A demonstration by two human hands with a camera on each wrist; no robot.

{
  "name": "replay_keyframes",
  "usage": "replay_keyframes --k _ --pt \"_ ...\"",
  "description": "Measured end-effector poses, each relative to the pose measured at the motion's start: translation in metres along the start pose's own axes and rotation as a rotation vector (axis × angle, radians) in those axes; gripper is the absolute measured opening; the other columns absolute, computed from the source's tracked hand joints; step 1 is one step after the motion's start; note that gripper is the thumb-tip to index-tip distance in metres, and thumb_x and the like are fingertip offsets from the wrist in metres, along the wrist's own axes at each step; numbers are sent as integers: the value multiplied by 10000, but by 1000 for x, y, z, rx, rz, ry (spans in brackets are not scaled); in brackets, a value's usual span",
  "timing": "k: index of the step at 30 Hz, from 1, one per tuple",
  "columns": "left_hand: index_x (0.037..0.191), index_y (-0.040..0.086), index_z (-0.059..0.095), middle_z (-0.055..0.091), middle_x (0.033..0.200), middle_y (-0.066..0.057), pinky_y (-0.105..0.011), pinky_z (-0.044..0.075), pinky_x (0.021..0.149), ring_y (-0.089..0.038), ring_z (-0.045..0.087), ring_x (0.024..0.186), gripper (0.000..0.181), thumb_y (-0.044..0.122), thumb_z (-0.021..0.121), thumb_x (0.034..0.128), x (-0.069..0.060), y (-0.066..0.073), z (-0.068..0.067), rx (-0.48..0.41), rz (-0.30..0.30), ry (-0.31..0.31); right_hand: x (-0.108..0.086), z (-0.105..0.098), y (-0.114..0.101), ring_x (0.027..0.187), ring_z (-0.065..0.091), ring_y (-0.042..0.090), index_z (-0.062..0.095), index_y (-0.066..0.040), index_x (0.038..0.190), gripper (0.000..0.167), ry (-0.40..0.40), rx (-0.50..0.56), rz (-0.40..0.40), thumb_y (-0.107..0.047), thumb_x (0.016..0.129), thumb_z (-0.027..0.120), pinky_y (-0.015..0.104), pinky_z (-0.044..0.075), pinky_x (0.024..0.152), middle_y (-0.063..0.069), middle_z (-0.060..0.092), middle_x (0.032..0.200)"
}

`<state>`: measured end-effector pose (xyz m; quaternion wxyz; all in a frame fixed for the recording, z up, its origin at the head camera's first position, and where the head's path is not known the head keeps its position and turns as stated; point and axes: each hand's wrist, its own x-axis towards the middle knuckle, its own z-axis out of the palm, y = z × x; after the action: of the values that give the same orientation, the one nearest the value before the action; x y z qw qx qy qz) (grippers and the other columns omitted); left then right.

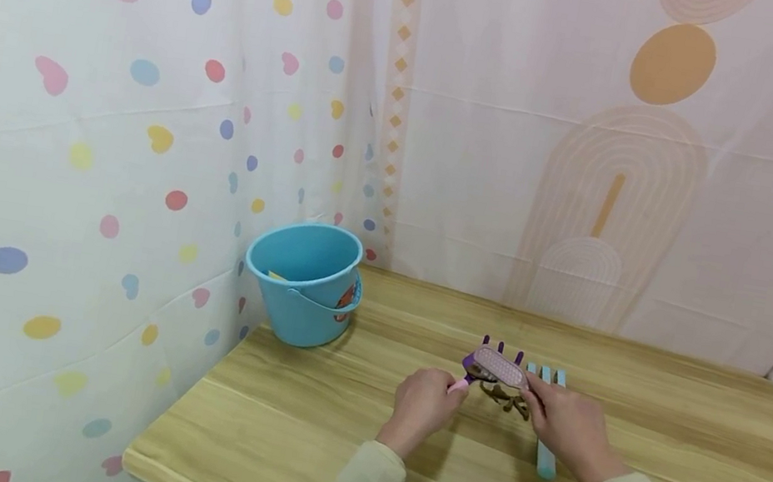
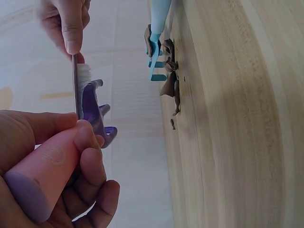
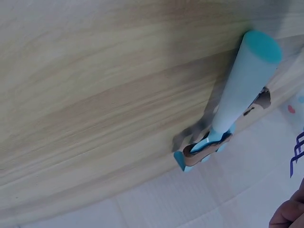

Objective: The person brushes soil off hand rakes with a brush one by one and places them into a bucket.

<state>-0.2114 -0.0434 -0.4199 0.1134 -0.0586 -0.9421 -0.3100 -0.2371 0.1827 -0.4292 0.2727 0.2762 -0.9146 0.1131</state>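
My left hand point(image 1: 422, 407) grips the pink handle point(image 2: 50, 164) of a small purple toy rake point(image 2: 92, 102), raised above the table. With thumb and fingers, my right hand point(image 1: 572, 431) pinches one end of a scrub brush point(image 1: 501, 367). The brush's white bristles point(image 2: 84, 75) touch the rake's purple head, and its back faces up. Beneath the hands lie brown clumps point(image 2: 168, 88) on the wood. A light blue toy rake point(image 3: 244, 85) rests on the table by the right hand, with a brown piece point(image 3: 202, 154) across its head.
A blue bucket point(image 1: 302, 316) stands at the table's back left corner, its handle hanging down and something yellow point(image 1: 277, 276) inside. Patterned curtains point(image 1: 471, 187) enclose the back and left side of the wooden table point(image 1: 281, 427).
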Motion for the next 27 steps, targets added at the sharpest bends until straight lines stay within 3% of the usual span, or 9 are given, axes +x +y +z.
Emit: replay_keyframes --k 8,18,27 --pt "694 155 669 452 514 78 -265 318 468 -99 420 473 331 328 613 970 -1 1 1 -3 -4 3 1 3 -1 447 392 100 710 -49 1174 275 -22 20 81 -204 952 659 311 327 393 -28 485 514" --pt "768 149 717 476 534 79 -270 339 483 -105 445 492 282 327 615 962 0 3 0 12 -13 -2 4 -1 -2 462 540 198 702 -52 1173 284 -8 -40 71 -221 952 650 346 349 357 90 623 618" --pt "794 139 724 479 533 69 -271 342 477 -110 442 487 258 321 631 951 2 3 -1 25 -29 -13 8 2 8 399 361 121 688 -26 1148 265 26 -75 40 -184 937 663 289 281 335 22 490 548"
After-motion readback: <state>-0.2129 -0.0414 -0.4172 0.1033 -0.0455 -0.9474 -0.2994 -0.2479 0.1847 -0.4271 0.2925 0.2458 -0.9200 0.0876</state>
